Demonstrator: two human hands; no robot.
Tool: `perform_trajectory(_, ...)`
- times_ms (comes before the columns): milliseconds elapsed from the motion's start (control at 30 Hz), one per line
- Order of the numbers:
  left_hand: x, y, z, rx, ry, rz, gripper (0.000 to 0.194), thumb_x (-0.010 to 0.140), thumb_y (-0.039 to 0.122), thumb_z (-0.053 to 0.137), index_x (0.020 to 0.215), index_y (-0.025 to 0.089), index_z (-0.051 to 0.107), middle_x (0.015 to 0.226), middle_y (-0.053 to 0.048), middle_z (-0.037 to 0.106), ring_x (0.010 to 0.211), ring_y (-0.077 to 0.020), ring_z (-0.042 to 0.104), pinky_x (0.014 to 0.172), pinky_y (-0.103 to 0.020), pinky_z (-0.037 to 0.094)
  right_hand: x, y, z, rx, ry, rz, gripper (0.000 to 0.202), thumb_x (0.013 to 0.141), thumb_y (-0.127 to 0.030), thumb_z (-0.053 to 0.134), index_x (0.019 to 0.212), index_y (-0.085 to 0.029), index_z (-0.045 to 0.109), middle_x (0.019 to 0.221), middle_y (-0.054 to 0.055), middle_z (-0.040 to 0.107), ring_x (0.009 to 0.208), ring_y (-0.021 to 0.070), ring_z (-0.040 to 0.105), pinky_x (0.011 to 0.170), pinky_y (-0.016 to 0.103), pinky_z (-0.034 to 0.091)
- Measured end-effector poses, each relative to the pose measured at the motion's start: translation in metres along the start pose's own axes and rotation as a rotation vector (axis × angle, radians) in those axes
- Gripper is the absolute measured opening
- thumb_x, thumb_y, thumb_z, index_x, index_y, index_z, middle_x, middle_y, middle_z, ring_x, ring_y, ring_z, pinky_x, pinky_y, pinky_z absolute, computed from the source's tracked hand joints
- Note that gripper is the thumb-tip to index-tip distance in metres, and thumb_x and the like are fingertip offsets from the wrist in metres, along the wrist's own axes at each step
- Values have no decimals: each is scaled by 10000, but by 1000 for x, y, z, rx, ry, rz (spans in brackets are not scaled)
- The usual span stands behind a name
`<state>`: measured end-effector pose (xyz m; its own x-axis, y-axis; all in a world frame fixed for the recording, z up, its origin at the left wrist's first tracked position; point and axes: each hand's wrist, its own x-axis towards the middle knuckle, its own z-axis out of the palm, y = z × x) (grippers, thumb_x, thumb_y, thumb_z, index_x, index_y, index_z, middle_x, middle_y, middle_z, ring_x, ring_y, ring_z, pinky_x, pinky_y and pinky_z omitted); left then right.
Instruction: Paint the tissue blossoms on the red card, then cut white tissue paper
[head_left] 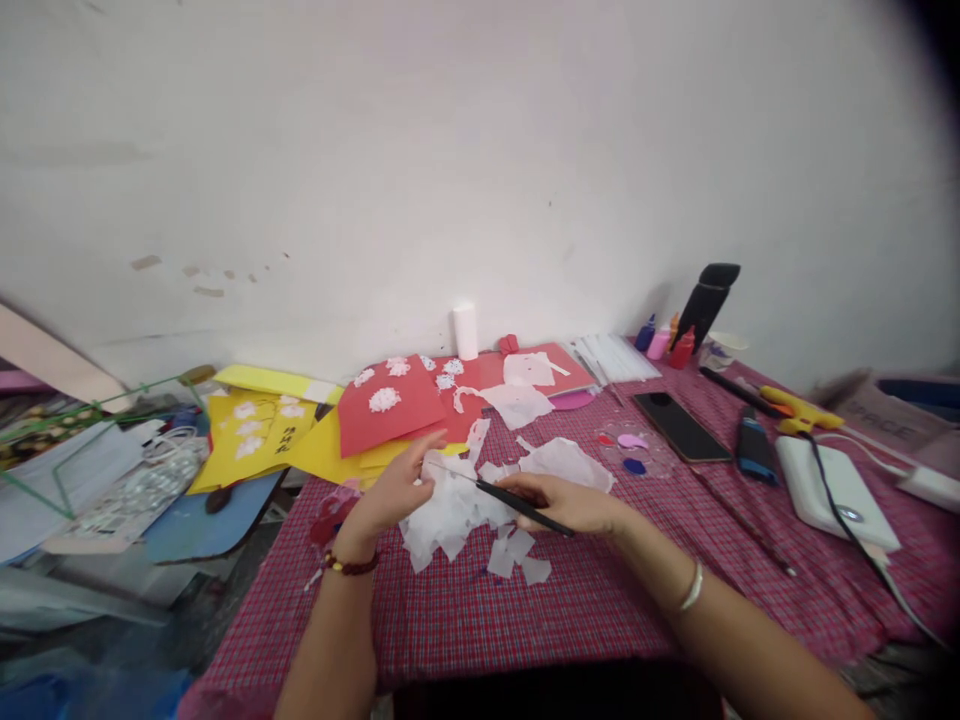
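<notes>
My left hand is curled at the near edge of a heap of white tissue paper, with a piece of the thin paper between thumb and fingers. From the other side my right hand grips a slim black-handled tool. Its thin metal tip points left, at the paper by my left fingers; the tool's exact kind is unclear. Small cut squares of white paper lie in front of the heap. Behind my right hand rests a larger white sheet.
Red cards with white crumpled-paper flowers lie behind the heap, beside yellow paper. A paint palette, a phone, a brush, a white power bank and a yellow glue gun are at right. A wall stands behind.
</notes>
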<state>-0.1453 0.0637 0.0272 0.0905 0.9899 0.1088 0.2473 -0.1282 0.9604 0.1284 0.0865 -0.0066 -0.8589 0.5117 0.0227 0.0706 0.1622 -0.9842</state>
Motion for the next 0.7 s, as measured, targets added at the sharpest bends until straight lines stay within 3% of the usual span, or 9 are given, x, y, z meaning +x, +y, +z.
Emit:
perform_trajectory(167, 1, -4, 3, 269, -122, 114, 707, 593, -9, 513, 1244, 253, 600, 1267, -84, 612, 1151, -256, 547, 903, -324, 427, -1, -1, -1, -69, -18, 45, 533, 795, -413, 688, 1241, -158, 544, 1072, 67, 586, 950, 202, 549, 834, 328, 442)
perform_trajectory(400, 0, -5, 3, 341, -180, 136, 714, 601, -3, 523, 1265, 252, 588, 1197, -86, 646, 1037, -253, 600, 906, -355, 441, 0, 3, 0, -4, -30, 75, 480, 798, -396, 694, 1199, -172, 556, 926, 16, 558, 806, 140, 508, 713, 254, 414)
perform_trajectory(700, 0, -8, 2, 369, -245, 128, 757, 623, 5, 492, 1349, 216, 495, 1309, -98, 575, 1159, -261, 544, 976, -379, 410, 0, -2, 2, 27, -24, 124, 423, 811, -385, 686, 1163, -174, 585, 777, -27, 505, 608, 64, 415, 522, 171, 328)
